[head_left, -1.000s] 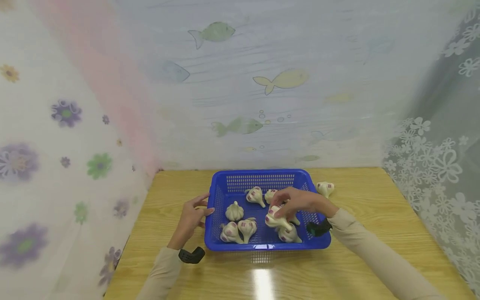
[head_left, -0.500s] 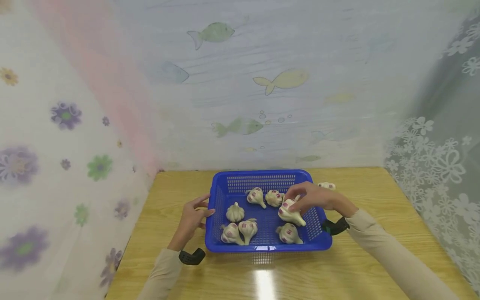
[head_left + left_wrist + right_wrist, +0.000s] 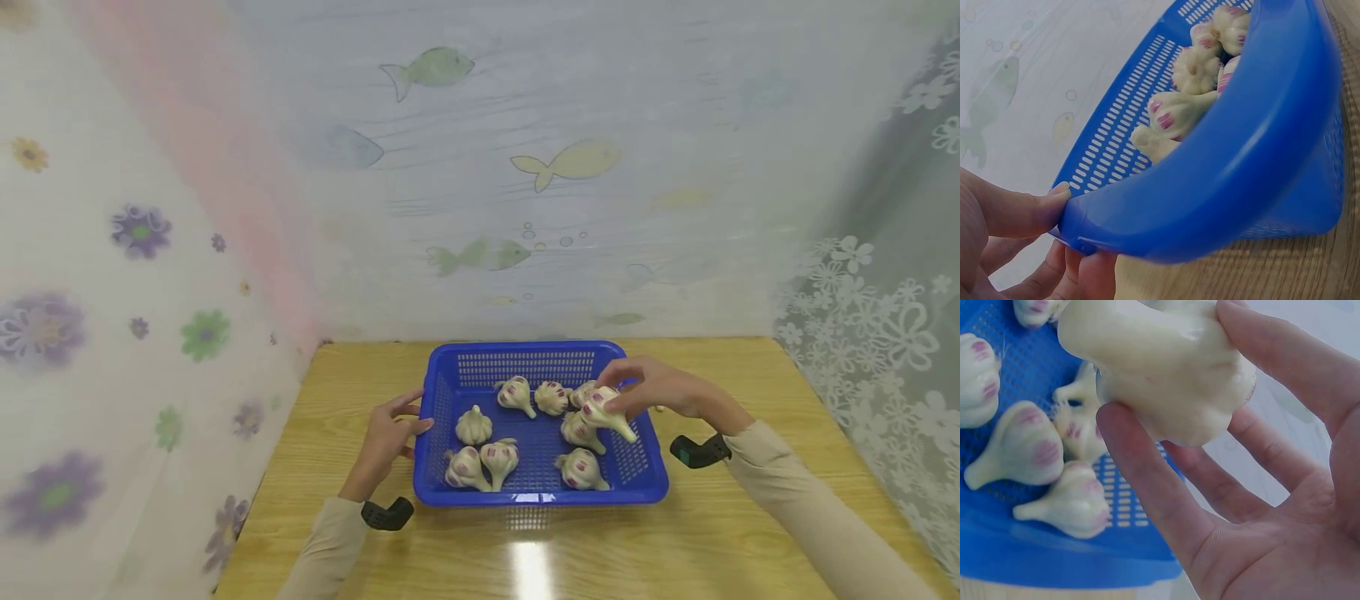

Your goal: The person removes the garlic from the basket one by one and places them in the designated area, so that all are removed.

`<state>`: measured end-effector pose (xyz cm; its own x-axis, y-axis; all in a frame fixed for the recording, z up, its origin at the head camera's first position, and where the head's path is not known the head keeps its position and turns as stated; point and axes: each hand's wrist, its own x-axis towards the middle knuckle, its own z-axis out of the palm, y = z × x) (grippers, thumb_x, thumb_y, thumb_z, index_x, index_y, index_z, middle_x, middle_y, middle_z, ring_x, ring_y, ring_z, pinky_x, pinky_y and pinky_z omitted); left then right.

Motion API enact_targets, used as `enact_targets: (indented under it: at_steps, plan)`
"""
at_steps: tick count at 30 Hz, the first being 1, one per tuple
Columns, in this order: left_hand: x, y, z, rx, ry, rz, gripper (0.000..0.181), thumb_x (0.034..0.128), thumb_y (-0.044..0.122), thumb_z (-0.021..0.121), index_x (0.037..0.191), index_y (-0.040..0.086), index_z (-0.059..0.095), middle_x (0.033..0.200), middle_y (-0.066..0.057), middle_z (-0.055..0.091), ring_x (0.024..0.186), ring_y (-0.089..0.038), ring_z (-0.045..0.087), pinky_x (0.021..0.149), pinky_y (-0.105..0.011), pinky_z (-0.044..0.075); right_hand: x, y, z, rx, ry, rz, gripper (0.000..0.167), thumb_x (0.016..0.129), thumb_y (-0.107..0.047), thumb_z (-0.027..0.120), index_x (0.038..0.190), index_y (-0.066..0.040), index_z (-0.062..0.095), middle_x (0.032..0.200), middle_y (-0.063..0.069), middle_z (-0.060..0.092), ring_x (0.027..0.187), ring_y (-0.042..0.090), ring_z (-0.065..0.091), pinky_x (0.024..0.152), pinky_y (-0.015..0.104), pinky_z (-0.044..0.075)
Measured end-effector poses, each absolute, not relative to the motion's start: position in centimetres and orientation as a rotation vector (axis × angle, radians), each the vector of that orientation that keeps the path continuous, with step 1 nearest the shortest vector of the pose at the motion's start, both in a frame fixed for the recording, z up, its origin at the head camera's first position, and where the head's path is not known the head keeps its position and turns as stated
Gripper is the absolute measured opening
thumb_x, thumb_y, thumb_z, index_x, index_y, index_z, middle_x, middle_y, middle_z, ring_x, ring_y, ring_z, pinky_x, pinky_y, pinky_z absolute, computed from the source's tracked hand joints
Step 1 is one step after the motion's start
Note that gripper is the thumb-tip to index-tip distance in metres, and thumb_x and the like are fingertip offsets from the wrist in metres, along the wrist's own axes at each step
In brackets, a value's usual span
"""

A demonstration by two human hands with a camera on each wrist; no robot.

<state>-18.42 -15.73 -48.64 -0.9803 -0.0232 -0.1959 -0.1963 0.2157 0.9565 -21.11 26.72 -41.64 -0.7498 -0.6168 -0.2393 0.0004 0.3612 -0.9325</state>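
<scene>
My left hand point(image 3: 384, 440) pinches the left rim of a blue plastic basket point(image 3: 540, 498), thumb above the rim and fingers below it, as the left wrist view shows. Over the basket's right side, my right hand point(image 3: 660, 390) holds a garlic bulb point(image 3: 602, 410) between thumb and fingers, its stem pointing toward the lower right in the head view. Close up in the right wrist view, the held garlic bulb point(image 3: 1160, 369) looks smooth and cream-coloured. Several other white bulbs with purple patches lie inside, among them a plain garlic bulb point(image 3: 473, 426) at the left.
The basket stands on a wooden table point(image 3: 360, 375). A small pale bit point(image 3: 660, 408) shows beyond its right side, mostly hidden by my right hand. Behind the table hangs a fish-patterned curtain point(image 3: 465, 192); flowered curtains flank both sides.
My right hand has moved rightward with the garlic bulb, from over the basket's middle right to its right side. The bulb outside the basket is now mostly covered. My left hand keeps its hold.
</scene>
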Motion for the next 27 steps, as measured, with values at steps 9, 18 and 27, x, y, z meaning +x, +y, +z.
enact_targets:
  at_steps: [9, 18, 27]
  plan:
    - [-18.3, -15.7, -48.6, -0.237, 2.362, 1.854, 0.053, 0.0812, 0.003, 0.070, 0.131, 0.016, 0.058, 0.107, -0.017, 0.059, 0.065, -0.023, 0.063, 0.046, -0.041, 0.052, -20.8, 28.8, -41.2, -0.507, 2.094, -1.416, 0.034, 0.087, -0.013, 0.066, 0.118, -0.001, 0.058, 0.117, 0.019, 0.052, 0.097, 0.034, 0.058, 0.078, 0.046, 0.052]
    - [-18.3, -15.6, -48.5, -0.225, 2.362, 1.856, 0.053, 0.0819, 0.004, 0.070, 0.132, 0.016, 0.057, 0.109, -0.018, 0.059, 0.065, -0.023, 0.063, 0.049, -0.046, 0.053, -20.3, 30.6, -40.9, -0.443, 2.152, -1.431, 0.036, 0.087, -0.013, 0.067, 0.119, 0.001, 0.057, 0.119, 0.022, 0.049, 0.100, 0.033, 0.058, 0.078, 0.045, 0.053]
    - [-18.3, -15.5, -48.4, -0.229, 2.365, 1.850, 0.052, 0.0820, 0.004, 0.069, 0.132, 0.015, 0.057, 0.110, -0.018, 0.058, 0.068, -0.026, 0.063, 0.048, -0.042, 0.053, -20.1, 32.4, -41.5, -0.466, 2.200, -1.467, 0.033, 0.089, -0.011, 0.065, 0.118, 0.002, 0.056, 0.117, 0.024, 0.049, 0.094, 0.034, 0.060, 0.075, 0.046, 0.054]
